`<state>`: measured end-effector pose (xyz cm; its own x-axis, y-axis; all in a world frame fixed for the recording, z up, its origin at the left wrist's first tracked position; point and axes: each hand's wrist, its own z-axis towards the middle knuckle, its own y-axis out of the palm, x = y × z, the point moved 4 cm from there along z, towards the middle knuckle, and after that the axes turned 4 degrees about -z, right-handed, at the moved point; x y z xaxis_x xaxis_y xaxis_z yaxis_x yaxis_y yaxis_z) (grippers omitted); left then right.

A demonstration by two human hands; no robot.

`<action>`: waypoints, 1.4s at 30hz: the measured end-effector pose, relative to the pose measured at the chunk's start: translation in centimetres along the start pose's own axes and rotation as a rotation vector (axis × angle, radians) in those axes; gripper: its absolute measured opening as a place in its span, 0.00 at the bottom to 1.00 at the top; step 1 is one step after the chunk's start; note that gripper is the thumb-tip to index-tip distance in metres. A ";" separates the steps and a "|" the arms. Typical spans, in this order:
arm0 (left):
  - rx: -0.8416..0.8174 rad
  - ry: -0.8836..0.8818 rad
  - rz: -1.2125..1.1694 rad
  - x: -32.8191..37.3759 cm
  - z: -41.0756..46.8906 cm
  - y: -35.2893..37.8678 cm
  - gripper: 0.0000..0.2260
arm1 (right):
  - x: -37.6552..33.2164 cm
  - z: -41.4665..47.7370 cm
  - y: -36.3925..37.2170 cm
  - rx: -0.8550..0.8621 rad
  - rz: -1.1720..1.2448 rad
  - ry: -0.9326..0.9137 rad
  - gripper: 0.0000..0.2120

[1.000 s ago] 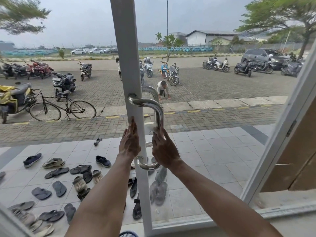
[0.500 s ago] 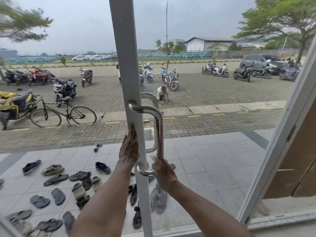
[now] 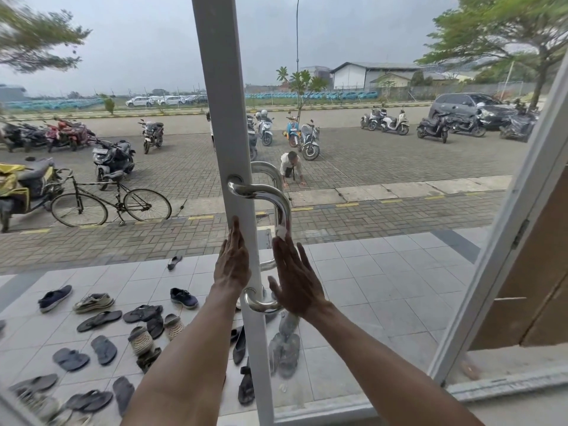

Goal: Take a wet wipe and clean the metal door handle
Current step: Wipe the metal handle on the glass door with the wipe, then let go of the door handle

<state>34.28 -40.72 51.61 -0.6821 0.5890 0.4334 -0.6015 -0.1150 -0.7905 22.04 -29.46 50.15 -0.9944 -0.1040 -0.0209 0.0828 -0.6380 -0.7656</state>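
White wet wipe (image 3: 281,232) peeks out at the tips of the right hand (image 3: 296,281), whose straight fingers press it flat against the upright bar of the metal door handle (image 3: 276,198). The thumb is splayed and nothing is curled round the bar. I judge this a rubbing stroke along the bar, with the bend above the fingertips and the lower foot by the wrist yet to be covered. Just beside it, the left hand (image 3: 232,262) lies flat with relaxed fingers on the white door frame (image 3: 221,87), probably to steady the door against the push. Beyond both hands, through the glass (image 3: 399,272), a tiled porch (image 3: 353,302) holds scattered shoes and sandals (image 3: 92,302). Farther out, a bicycle (image 3: 110,204) and parked motorbikes (image 3: 113,161) stand on brick paving.
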 end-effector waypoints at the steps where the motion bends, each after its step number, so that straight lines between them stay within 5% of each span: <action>1: 0.002 -0.002 0.002 0.0 0.0 0.1 0.51 | -0.6 1.3 -0.9 0.045 0.076 0.046 0.42; 8: -0.014 0.024 0.009 -0.6 0.3 -0.4 0.47 | -2.7 5.1 -3.1 0.308 0.507 0.304 0.45; 12: -0.026 0.088 0.069 -0.5 0.1 -0.6 0.51 | -0.4 3.8 0.3 0.102 0.800 0.760 0.48; 16: -0.027 0.076 0.042 -0.6 0.1 -0.4 0.52 | 0.7 -0.8 3.9 -0.154 0.918 0.891 0.40; 19: -0.016 0.079 0.035 -0.6 0.1 -0.3 0.52 | 1.6 -3.8 7.8 -0.268 0.897 1.000 0.49; 22: -0.015 0.082 0.016 -0.6 -0.1 -0.2 0.53 | 2.7 -5.8 13.2 -0.282 0.930 1.115 0.47; 32: -0.024 0.055 0.042 -0.7 -0.4 0.2 0.53 | -2.4 -6.3 11.9 -0.011 1.941 1.354 0.28; 36: -0.042 0.084 0.093 -1.5 -0.1 0.0 0.54 | -4.7 -5.9 12.2 0.137 2.085 1.494 0.17; 39: -0.084 0.130 0.139 -1.7 -0.1 -0.5 0.51 | -6.3 -5.2 13.3 0.157 2.207 1.548 0.46; 42: -0.084 0.154 0.142 -1.6 -0.1 -1.3 0.46 | -7.6 -3.4 14.1 0.191 2.292 1.501 0.56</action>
<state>36.22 -41.42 51.89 -0.6821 0.6874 0.2495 -0.4628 -0.1417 -0.8751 30.55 -35.13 37.32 0.9345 -0.0813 -0.3466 0.2779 -0.4417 0.8530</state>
